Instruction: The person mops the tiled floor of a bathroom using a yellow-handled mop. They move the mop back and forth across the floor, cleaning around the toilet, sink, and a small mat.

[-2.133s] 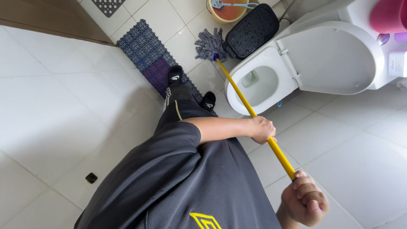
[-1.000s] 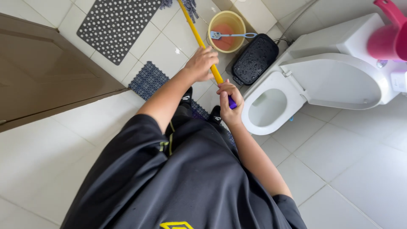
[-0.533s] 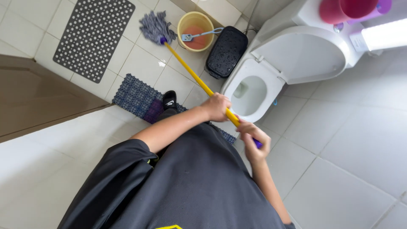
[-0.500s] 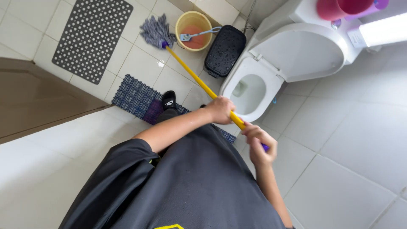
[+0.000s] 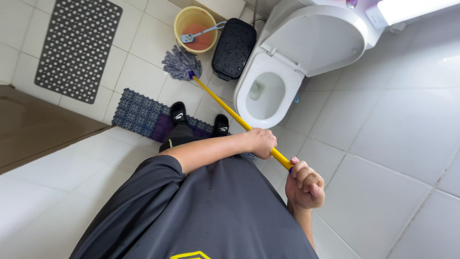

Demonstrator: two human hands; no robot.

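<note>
A: Position of the mop [image 5: 230, 111]?

B: Yellow shaft runs diagonally from the upper left centre of the frame down to the lower right centre. Grey string head [image 5: 181, 64] lies on the tiled floor [image 5: 397, 124], just below the yellow bucket [image 5: 195, 23] and left of the black perforated bin [image 5: 234, 42].

A: Hands?

B: Both clamped on the shaft, set apart along it. Left hand [image 5: 261, 142] wraps the shaft near frame centre, forearm coming in from the left. Right hand [image 5: 304, 184] fists around the top end of the shaft, lower and further right, close to the body. A short stretch of yellow shows between the two.

A: So the mop head is well away from both hands?

B: Yes, head at the far end, up-frame; hands at the near end.

A: Surroundings?

B: White toilet [image 5: 268, 86], lid raised, sits just right of the shaft's middle. A brush with a pale handle rests in the bucket. Grey rubber mat [image 5: 79, 48] in the upper left; blue-purple tile mat [image 5: 143, 115] under the feet, black sandals [image 5: 178, 113] visible. Dark grey shirt fills the bottom of the frame.
</note>
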